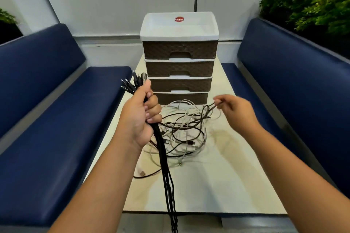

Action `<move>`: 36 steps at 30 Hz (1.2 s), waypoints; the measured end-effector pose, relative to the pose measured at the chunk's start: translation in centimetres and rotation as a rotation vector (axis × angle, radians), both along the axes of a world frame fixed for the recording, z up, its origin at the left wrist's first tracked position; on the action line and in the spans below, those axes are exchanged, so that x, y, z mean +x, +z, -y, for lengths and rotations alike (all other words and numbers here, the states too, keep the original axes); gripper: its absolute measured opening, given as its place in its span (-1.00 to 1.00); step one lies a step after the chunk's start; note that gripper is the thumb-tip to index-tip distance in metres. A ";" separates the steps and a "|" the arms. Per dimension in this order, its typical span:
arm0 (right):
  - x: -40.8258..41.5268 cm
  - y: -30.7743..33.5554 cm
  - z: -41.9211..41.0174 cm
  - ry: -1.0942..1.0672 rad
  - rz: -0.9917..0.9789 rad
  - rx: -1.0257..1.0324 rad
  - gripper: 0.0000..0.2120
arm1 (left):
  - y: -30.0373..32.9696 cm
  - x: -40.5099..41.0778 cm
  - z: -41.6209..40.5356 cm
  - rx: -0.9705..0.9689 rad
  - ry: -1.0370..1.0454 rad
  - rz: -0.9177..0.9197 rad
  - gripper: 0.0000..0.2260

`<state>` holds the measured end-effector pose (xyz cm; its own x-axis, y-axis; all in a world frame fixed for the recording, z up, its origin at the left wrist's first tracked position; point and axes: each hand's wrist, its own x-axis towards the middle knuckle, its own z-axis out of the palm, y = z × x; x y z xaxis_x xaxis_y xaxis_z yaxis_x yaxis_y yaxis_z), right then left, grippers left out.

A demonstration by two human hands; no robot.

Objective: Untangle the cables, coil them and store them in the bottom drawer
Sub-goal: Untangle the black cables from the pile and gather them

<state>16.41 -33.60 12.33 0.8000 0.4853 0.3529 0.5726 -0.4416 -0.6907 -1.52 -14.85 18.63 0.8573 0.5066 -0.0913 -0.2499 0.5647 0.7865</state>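
The left hand [141, 113] is closed in a fist around a bunch of black cables [164, 161]. Their plug ends [130, 83] stick up out of the top of the fist, and the long black parts hang down from it, over the near edge of the table [217, 185]. The right hand [236, 112] is a bit blurry, but its fingertips pinch one dark cable [205, 112] and hold it up above the table. That cable runs back down toward the left hand and into a messy pile of cables [181, 134], some black and some white, all looped over each other in the middle of the table. Just behind the pile stands a small drawer unit [179, 58] with a white top and four brown drawers, all pushed in. The bottom drawer [182, 98] sits right behind the pile. A red sticker [179, 19] is on the white top. Blue padded benches [56, 119] run along both sides of the table. Green plants [312, 0] grow behind the bench on the right.
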 end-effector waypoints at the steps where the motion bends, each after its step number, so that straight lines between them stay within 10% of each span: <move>1: 0.0 1.4 -0.4 -0.015 0.040 0.057 -0.84 | 0.0 0.3 -0.3 0.014 0.002 -0.015 -0.69; 13: -3.2 13.4 -5.9 0.195 0.288 0.317 -0.82 | -1.1 7.6 -1.0 0.164 -0.093 -0.173 -0.77; 22: -3.2 12.8 -6.5 0.346 -0.009 0.459 -0.68 | -0.3 9.5 -0.7 0.328 -0.181 -0.086 -0.81; 36: 0.9 -3.0 -8.0 -0.108 -0.150 -0.376 -0.80 | 4.2 7.0 -4.1 0.299 -0.227 0.104 -0.72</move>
<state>17.29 -25.58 9.38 0.8822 0.4689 0.0429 0.4148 -0.7309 -0.5419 5.47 -10.73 22.86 0.9476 0.2942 0.1246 -0.2318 0.3648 0.9017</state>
